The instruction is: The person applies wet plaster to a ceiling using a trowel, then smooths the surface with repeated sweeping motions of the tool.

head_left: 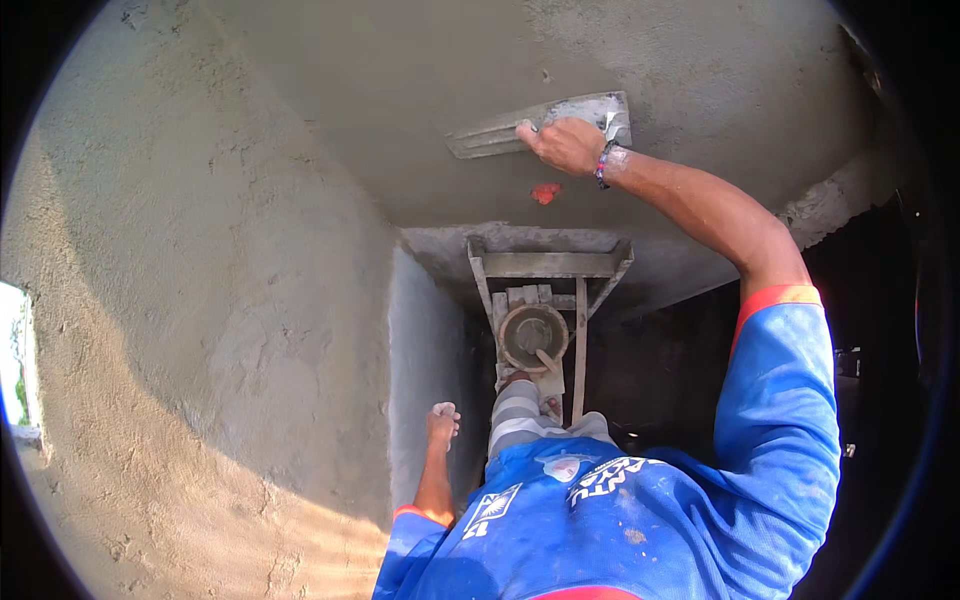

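Note:
My right hand (572, 146) is closed round the grip of a long grey plastering float (490, 138), held flat against the damp plastered wall (400, 60) ahead of me. The grip itself is mostly covered by my fingers. Low beside the white wall face, my left hand (443, 426) hangs at my side with its fingers curled in and grey dust on them. No tool shows in it. Between the wall and my legs stands a round bucket (504, 348) of grey mortar, and a trowel (546, 359) leans inside it.
The bucket stands on narrow wooden planks (553, 384) by my feet, within a wooden frame (550, 264). A rough plastered wall (230, 300) rises on my left. A small red patch (545, 193) marks the wall below the float. Deep shadow fills the right side.

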A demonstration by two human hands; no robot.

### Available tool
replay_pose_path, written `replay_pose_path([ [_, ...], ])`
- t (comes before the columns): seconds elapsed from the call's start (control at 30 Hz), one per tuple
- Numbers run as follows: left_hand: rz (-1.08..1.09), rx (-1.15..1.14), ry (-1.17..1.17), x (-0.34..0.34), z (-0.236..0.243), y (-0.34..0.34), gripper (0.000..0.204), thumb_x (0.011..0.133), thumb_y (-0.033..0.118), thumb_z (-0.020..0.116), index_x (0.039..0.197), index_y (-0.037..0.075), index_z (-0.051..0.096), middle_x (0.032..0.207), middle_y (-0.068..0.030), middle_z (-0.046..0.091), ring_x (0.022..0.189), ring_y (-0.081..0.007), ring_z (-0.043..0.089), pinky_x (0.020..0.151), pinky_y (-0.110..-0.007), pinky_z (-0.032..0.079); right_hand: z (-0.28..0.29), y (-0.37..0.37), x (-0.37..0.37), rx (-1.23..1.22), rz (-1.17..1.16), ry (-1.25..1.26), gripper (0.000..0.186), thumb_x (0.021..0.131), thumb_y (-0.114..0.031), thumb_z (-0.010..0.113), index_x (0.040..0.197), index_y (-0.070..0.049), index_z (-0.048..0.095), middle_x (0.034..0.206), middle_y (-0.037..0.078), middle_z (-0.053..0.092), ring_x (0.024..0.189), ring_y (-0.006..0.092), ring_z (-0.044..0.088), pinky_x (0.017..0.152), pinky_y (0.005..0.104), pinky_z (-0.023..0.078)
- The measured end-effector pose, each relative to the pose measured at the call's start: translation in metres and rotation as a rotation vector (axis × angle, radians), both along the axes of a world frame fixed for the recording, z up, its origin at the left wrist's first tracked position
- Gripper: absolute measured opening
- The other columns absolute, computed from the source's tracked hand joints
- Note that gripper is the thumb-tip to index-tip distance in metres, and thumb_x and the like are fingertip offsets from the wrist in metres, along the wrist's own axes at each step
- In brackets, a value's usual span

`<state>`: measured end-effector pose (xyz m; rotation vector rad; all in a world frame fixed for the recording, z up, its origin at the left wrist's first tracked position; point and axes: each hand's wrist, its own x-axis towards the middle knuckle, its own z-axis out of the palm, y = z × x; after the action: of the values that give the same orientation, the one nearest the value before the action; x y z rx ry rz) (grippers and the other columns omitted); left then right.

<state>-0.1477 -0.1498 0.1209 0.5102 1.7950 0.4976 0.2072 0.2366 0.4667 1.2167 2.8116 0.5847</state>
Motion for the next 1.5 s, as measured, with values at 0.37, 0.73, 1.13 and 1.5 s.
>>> replay_pose_path([
  [0.37,-0.147,-0.152,0.074,-0.014,0.015,-0.057,0.024,0.094,0.027,0.06,0.109,0.009,0.063,0.079,-0.0029,0.066,0.054,-0.0091,0.054,0.045,-0.026,0.044,-0.195,-0.225,0.101,-0.835,-0.729,0.329,0.051,0.08,-0.038,0.059,0.097,0.01,0.061,0.089,0.03,0.065,0.09,0.0447,0.065,0.081,0.0508,0.052],
  [0.73,-0.374,0.128,0.037,0.034,0.033,0.015,0.028,0.093,0.027,0.062,0.112,0.005,0.062,0.085,-0.0059,0.067,0.059,-0.0104,0.056,0.049,-0.027,0.045,-0.273,-0.284,0.088,-0.966,-0.685,0.803,0.039,0.079,-0.027,0.066,0.099,0.006,0.056,0.092,0.03,0.062,0.093,0.0459,0.061,0.08,0.0497,0.048],
  [1.13,-0.771,0.256,-0.139,0.171,0.077,0.074,0.037,0.094,0.025,0.062,0.121,0.0,0.059,0.101,-0.0095,0.067,0.083,-0.0175,0.063,0.073,-0.031,0.052,-0.279,-0.315,0.035,-0.876,-0.691,0.637,0.027,0.082,-0.018,0.06,0.1,-0.001,0.049,0.075,0.027,0.063,0.079,0.0441,0.064,0.07,0.0555,0.048],
  [1.5,-0.754,0.038,0.231,0.046,0.016,0.032,0.034,0.091,0.023,0.063,0.115,-0.001,0.062,0.102,-0.0207,0.069,0.098,-0.03,0.068,0.086,-0.038,0.051,-0.373,-0.132,0.143,-0.174,-0.477,0.568,0.024,0.084,-0.011,0.053,0.106,-0.005,0.059,0.094,0.013,0.065,0.096,0.0313,0.061,0.086,0.0463,0.044],
])
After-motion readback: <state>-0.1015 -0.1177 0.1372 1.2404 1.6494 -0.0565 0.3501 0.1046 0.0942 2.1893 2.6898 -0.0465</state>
